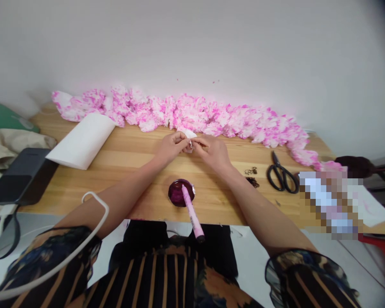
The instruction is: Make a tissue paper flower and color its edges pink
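Both hands meet over the middle of the wooden table, pinching a small piece of white paper (189, 134). My left hand (172, 146) has thumb and forefinger closed on its left side. On the other side, my right hand (213, 150) grips it with the fingertips. Part of the paper is hidden behind the fingers. Just beyond lies a long row of pink-and-white paper flowers (192, 112) along the wall. Nearer my body is a round dish of dark purple liquid (176, 197). A pink marker (192, 211) rests with its tip in the dish and its black end past the table edge.
Black scissors (281, 176) and small dark wire pieces (252, 182) lie right of my right arm. A folded stack of white paper (85, 139) is at the left, beside a black box-like device (24, 175). A white cable (98, 231) crosses my left arm.
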{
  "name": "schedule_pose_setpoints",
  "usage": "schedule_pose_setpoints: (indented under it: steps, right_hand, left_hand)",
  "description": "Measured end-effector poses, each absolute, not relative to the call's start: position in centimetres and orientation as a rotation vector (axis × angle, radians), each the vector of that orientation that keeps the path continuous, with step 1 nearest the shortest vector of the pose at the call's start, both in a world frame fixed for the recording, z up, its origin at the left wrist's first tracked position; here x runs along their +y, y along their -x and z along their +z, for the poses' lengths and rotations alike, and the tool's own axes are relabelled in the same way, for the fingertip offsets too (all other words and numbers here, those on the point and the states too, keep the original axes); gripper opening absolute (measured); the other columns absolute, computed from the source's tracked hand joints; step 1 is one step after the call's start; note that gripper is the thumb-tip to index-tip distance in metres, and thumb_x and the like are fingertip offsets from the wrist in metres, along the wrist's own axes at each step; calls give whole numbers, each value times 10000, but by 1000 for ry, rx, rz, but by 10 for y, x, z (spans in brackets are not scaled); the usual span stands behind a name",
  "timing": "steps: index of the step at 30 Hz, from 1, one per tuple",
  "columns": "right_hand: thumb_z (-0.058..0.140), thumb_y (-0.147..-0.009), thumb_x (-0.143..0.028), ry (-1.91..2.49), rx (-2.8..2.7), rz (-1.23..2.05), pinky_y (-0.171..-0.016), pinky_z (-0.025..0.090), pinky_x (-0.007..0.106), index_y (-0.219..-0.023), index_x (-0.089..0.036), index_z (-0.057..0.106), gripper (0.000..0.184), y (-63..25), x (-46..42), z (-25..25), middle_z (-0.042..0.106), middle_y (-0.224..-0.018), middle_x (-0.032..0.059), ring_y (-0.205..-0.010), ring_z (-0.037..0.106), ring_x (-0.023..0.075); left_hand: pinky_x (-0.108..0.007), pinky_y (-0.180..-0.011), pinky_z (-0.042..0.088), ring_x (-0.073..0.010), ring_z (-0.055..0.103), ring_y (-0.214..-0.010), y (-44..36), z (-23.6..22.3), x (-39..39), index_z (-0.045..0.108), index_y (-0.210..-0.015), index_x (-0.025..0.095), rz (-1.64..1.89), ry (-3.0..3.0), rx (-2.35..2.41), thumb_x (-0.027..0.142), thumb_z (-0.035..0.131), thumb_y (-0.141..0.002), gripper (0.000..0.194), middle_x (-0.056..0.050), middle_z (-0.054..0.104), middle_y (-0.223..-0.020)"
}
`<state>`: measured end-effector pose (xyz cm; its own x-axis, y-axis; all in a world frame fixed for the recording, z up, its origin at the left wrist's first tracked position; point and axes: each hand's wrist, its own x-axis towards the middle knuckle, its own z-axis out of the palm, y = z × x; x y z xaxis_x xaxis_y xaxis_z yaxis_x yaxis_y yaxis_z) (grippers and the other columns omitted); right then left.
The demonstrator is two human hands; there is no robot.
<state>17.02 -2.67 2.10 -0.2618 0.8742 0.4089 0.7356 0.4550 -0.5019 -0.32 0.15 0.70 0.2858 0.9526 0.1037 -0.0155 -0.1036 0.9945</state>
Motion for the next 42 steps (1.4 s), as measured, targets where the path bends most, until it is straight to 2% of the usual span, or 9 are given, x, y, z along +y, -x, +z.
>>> schedule_pose_setpoints:
  steps: [6, 14, 17, 21, 24, 26, 29, 35, 42]
  right_hand:
    - [621, -951, -330, 1207, -1829, 431, -608, 422, 279, -700, -206, 716, 296, -173, -47, 61, 676, -644, -7, -605, 570, 137]
    - [641, -952, -318, 439, -2250, 1119, -647, 569, 257, -1054, -387, 786, 190, -173, -155, 149, 756, -763, -30, -718, 700, 146]
    - [745, -829, -375, 412, -2349, 1321, -522, 553, 264, -974, -482, 787, 185, -185, -164, 145, 731, -679, -20, -750, 731, 203]
    - [793, -772, -443, 405, -2334, 1404, -478, 512, 285, -826, -419, 782, 60, -196, -150, 139, 677, -592, -9, -653, 689, 207]
    - [752, -834, -468, 571, -2123, 1218, -497, 461, 275, -719, -313, 731, 194, -186, -126, 138, 640, -586, -21, -551, 591, 150]
    - [715, -892, -403, 950, -1933, 941, -513, 405, 261, -638, -241, 639, 310, -176, -103, 131, 620, -597, -23, -534, 524, 116]
    - [635, -950, -457, 1264, -1860, 428, -564, 368, 281, -579, -214, 537, 454, -166, -65, 105, 547, -550, -16, -544, 472, 120]
    - [443, -1035, -341, 1324, -2121, 37, -793, 433, 358, -930, -214, 723, 325, -170, -31, 46, 732, -905, 80, -874, 622, 232]
    - [612, -960, -313, 1386, -2173, 78, -772, 434, 350, -1019, -206, 748, 184, -166, -32, 39, 756, -939, 80, -893, 632, 248]
  left_hand:
    - [-202, -599, 473, -78, 589, -553, 3, 8, 0, 589, -717, 155, 1072, -1361, 947, 200, 649, -844, 148, 3, 681, -643]
    - [-191, -588, 452, -72, 589, -560, 4, 8, 1, 608, -716, 153, 1058, -1329, 925, 233, 622, -879, 182, -16, 705, -670]
    - [-196, -594, 459, -69, 580, -548, 4, 4, 5, 613, -710, 152, 1074, -1324, 918, 236, 646, -861, 176, -14, 701, -659]
    - [-199, -593, 460, -66, 563, -534, 3, 3, 6, 613, -699, 152, 1109, -1303, 920, 227, 645, -847, 170, -7, 691, -648]
    - [-200, -602, 462, -72, 572, -557, 3, 5, 2, 615, -699, 153, 1102, -1310, 904, 239, 644, -844, 171, -3, 690, -656]
    - [-205, -614, 467, -82, 588, -583, 3, 7, 0, 620, -702, 155, 1100, -1321, 898, 258, 649, -843, 177, -3, 690, -665]
    - [-215, -637, 485, -96, 622, -624, 4, 9, -2, 635, -721, 154, 1081, -1325, 894, 279, 651, -846, 177, -11, 701, -694]
    - [-210, -630, 483, -95, 624, -620, 4, 11, -3, 655, -733, 151, 1082, -1356, 889, 258, 660, -838, 150, -23, 712, -706]
    - [-209, -632, 482, -90, 604, -584, 4, 12, -2, 618, -713, 157, 1092, -1357, 908, 208, 644, -851, 150, 11, 653, -633]
